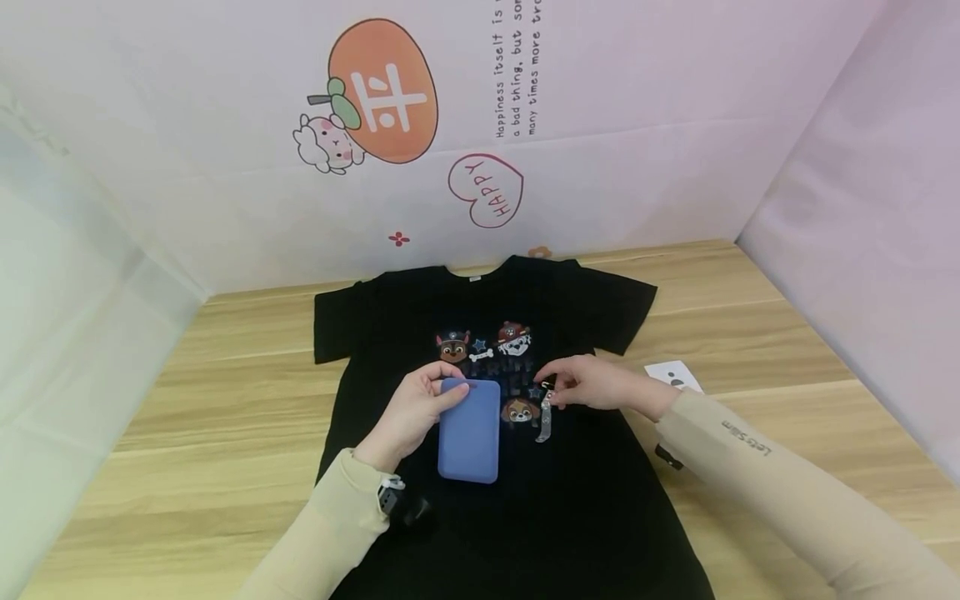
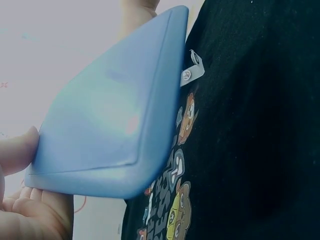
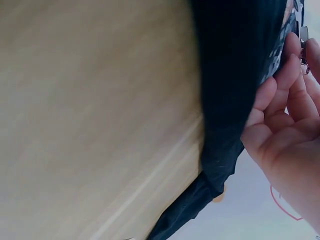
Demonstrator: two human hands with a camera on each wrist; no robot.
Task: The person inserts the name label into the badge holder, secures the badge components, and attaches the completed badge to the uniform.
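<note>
In the head view my left hand grips the upper left corner of a flat blue rectangular case, thumb on its face. The left wrist view shows the case tilted above the shirt, its face smooth and plain. My right hand pinches a short clear strap with a small metal clasp near its top; the strap hangs down just right of the case. Both hands are over a black T-shirt printed with cartoon dogs. In the right wrist view, metal fittings show between the fingertips of that hand.
The shirt lies spread on a wood-grain table, neckline toward the back wall. A white card with dark dots lies partly behind my right wrist. A printed cloth hangs behind the table, with pale cloth walls at both sides.
</note>
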